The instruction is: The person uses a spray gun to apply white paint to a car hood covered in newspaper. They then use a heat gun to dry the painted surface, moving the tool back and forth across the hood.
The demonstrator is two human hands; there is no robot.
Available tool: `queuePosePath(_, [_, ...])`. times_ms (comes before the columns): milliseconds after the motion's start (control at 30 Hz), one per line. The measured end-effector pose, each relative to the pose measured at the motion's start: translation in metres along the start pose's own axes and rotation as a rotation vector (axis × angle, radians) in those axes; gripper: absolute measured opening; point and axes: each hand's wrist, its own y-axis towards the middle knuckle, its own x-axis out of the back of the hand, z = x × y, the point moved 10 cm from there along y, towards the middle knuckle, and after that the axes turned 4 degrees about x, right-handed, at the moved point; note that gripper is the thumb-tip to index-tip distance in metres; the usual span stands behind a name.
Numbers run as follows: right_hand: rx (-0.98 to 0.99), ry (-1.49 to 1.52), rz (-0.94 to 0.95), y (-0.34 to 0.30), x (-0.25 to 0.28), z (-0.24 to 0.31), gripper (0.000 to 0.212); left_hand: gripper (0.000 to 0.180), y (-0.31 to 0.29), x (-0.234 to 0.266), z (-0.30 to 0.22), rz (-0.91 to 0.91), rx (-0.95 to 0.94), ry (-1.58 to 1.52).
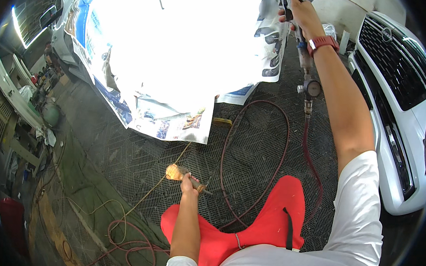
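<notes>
At the top right my right hand [303, 14] is closed around the grip of a spray gun [288, 11], partly cut off by the upper edge. Below that grip hangs an air regulator with a round gauge [313, 88], joined to a dark red hose [306, 134]. Lower down, in front of my red trousers, my left hand [189, 184] grips a handheld tool with a rounded orange-tan head [175, 172] and a darker, rod-like end; its exact kind is unclear. Ahead, a glaring white surface [174, 43] is bordered by masking newspaper [174, 123], its detail washed out.
A white car bumper with a black grille [395, 71] stands close on the right. Hose loops [288, 133] and a yellow cord [143, 199] lie across the dark mat floor [138, 155]. Green cloth [90, 184] and workshop clutter, including a green tank [51, 115], are on the left.
</notes>
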Motion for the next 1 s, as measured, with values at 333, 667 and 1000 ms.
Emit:
queuePosePath(333, [0.114,0.011,0.228,-0.006,-0.063,0.065,0.052,0.014,0.002,0.006,0.000,-0.020,0.004,-0.021])
queuePosePath(667, [0.402,0.466,0.778,-0.079,-0.174,0.147,0.046,0.013,-0.001,0.001,-0.001,-0.019,-0.002,-0.023])
queuePosePath(1000, [0.228,0.155,0.364,-0.111,-0.151,0.145,0.050,0.014,0.002,0.017,-0.013,-0.021,0.021,-0.095])
